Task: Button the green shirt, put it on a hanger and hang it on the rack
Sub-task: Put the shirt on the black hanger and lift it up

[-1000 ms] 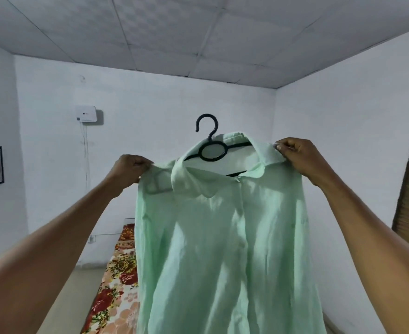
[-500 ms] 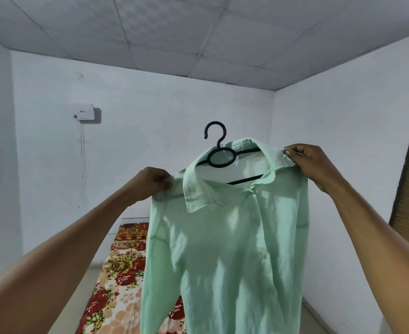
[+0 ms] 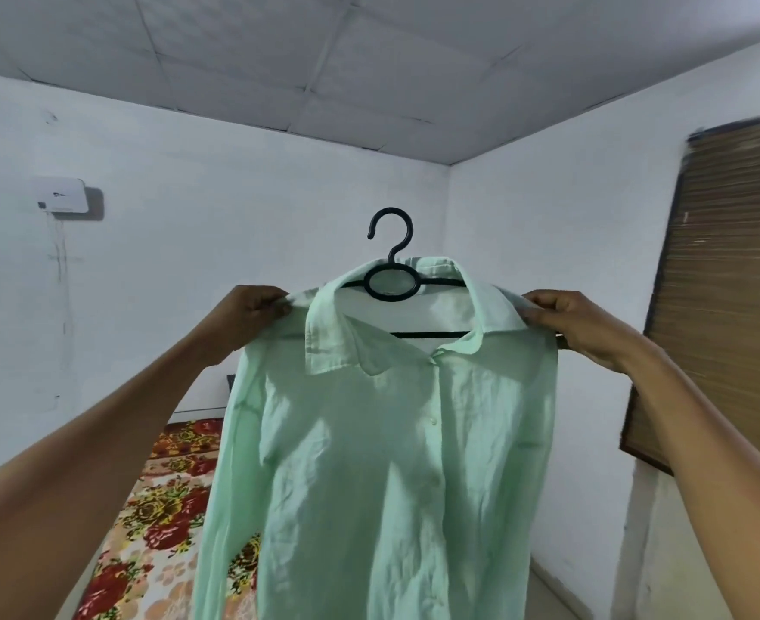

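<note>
A pale green shirt (image 3: 382,463) hangs in front of me at arm's length, its front buttoned and its collar folded down. It sits on a black plastic hanger (image 3: 391,279) whose hook stands free above the collar; the hanger's arms are hidden inside the shoulders. My left hand (image 3: 248,315) pinches the shirt's left shoulder. My right hand (image 3: 570,324) pinches the right shoulder at the collar's end. Both hands hold the shirt level. No rack is in view.
A bed with a red and yellow floral cover (image 3: 159,530) lies low on the left behind the shirt. A white box (image 3: 62,196) is fixed on the far wall. A brown woven blind (image 3: 722,284) hangs on the right wall.
The shirt has levelled out from its tilt and turned to face me squarely. My view has swung to the right, bringing the brown blind in.
</note>
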